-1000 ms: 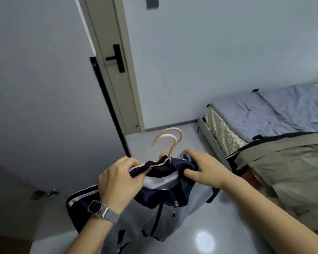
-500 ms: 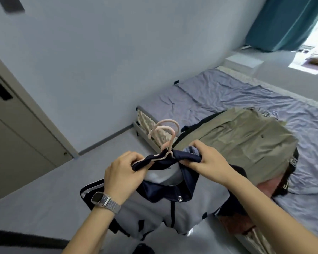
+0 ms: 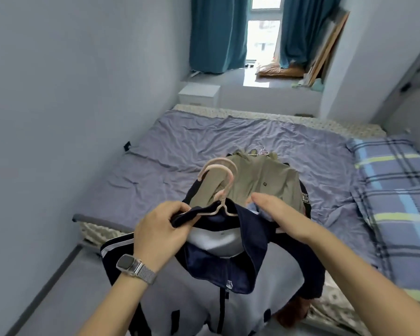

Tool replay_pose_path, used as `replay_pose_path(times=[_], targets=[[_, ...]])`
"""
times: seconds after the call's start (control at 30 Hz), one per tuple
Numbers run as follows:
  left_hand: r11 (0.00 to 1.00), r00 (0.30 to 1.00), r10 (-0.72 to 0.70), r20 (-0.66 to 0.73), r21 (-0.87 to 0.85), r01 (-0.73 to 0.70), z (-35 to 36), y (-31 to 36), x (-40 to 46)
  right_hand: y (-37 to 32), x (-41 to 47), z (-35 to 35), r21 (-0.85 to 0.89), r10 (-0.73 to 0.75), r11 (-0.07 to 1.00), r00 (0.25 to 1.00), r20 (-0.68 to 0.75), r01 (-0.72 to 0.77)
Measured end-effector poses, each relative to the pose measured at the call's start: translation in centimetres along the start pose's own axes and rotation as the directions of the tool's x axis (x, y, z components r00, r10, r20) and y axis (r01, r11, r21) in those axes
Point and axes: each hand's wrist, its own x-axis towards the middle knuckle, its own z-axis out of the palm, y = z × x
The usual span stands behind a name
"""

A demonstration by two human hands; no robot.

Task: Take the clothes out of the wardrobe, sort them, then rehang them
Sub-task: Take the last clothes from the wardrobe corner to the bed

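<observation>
A grey and navy zip jacket (image 3: 204, 299) hangs in front of me on a pale pink hanger (image 3: 224, 180), beside a second pink hook. My left hand (image 3: 160, 231), with a watch on the wrist, grips the navy collar at its left end. My right hand (image 3: 281, 214) is at the jacket's right shoulder. Its thumb is straight, fabric lies under it, and its fingers are hidden behind the cloth. An olive jacket (image 3: 260, 180) lies on the bed (image 3: 180, 151) just beyond, over other dark clothes.
The bed has a purple sheet, with a blue plaid quilt (image 3: 398, 190) on its right side. A wall runs along the left. Behind the bed are a white nightstand (image 3: 199, 94), teal curtains (image 3: 216, 32) and leaning boards (image 3: 325, 52). Grey floor lies at lower left.
My view has swung right from the door to face the bed and window. The jacket now hangs over the bed's near edge, and my right thumb has lifted off the collar.
</observation>
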Motion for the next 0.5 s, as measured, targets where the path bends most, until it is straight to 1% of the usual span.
replay_pose_path(times=[0.1, 0.17, 0.23, 0.33, 0.4, 0.5], targets=[[0.992, 0.993, 0.121, 0.009, -0.039, -0.121, 1.7, -0.1, 4.3, 1.2, 1.3, -3.0, 0.025, 0.062, 0.998, 0.996, -0.058, -0.061], [0.980, 0.983, 0.184, -0.004, -0.077, -0.183, 2.9, -0.3, 7.0, 2.3, 2.5, -5.2, 0.045, 0.137, 0.990, 0.974, -0.183, -0.131], [0.974, 0.979, 0.203, -0.001, -0.102, -0.202, 4.2, -0.7, 9.7, 3.9, 4.3, -7.3, 0.067, 0.173, 0.985, 0.926, -0.335, -0.160], [0.974, 0.977, 0.214, 0.022, -0.078, -0.212, 6.3, -0.9, 13.3, 5.6, 7.8, -10.4, 0.008, 0.135, 0.988, 0.845, -0.517, -0.153], [0.977, 0.980, 0.197, 0.023, -0.085, -0.194, 7.9, -0.4, 15.5, 5.8, 10.4, -12.7, -0.012, 0.102, 0.991, 0.828, -0.552, -0.130], [0.978, 0.981, 0.186, 0.053, -0.108, -0.179, 10.2, 0.8, 19.0, 4.3, 14.4, -16.8, -0.054, 0.043, 0.995, 0.872, -0.487, -0.080]])
